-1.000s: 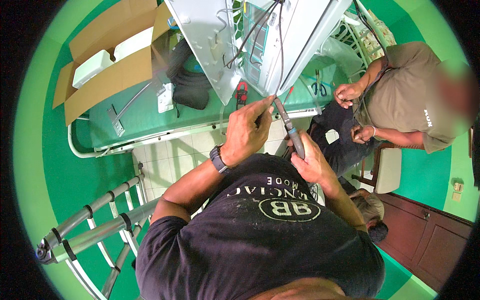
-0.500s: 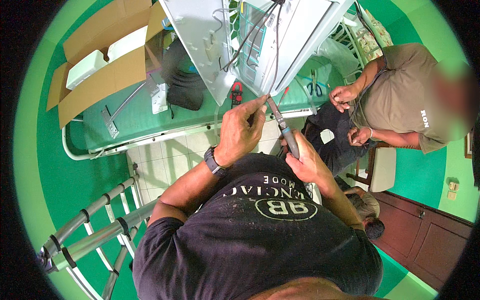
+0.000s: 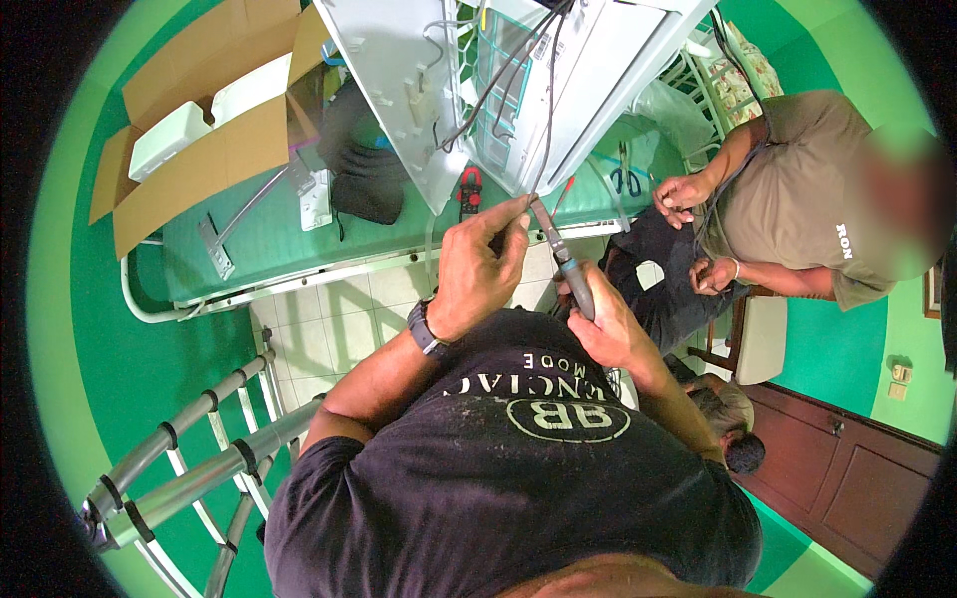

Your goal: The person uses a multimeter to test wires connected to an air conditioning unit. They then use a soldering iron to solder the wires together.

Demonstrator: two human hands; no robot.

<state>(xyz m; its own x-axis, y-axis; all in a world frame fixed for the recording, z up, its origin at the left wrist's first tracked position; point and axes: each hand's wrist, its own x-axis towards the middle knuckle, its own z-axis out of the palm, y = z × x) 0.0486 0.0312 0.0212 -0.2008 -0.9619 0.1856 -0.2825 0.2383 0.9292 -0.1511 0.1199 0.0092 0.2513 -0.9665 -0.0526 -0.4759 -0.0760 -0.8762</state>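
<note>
My right hand (image 3: 606,324) is closed round the dark grey handles of a pair of pliers (image 3: 570,267), whose jaws point up and to the left. At the jaws' tip is the end of a thin dark cable (image 3: 548,130), which hangs from the white unit above. My left hand (image 3: 480,261) pinches the cable end there between thumb and forefinger, touching or nearly touching the jaws. The exact grip at the tip is too small to make out. Just beyond my fingers stands the white air conditioner unit (image 3: 608,85), its front panel (image 3: 394,85) swung out.
On the green bed (image 3: 269,251) lie a red and black clamp meter (image 3: 470,189), scissors (image 3: 626,181), a dark bag (image 3: 369,184) and a metal bracket (image 3: 216,247). A cardboard box (image 3: 204,184) sits at left, a ladder (image 3: 189,468) below. A co-worker (image 3: 788,199) sits at right; another person (image 3: 733,419) is lower.
The view has shifted very slightly. My hands keep the same hold on the pliers and the cable.
</note>
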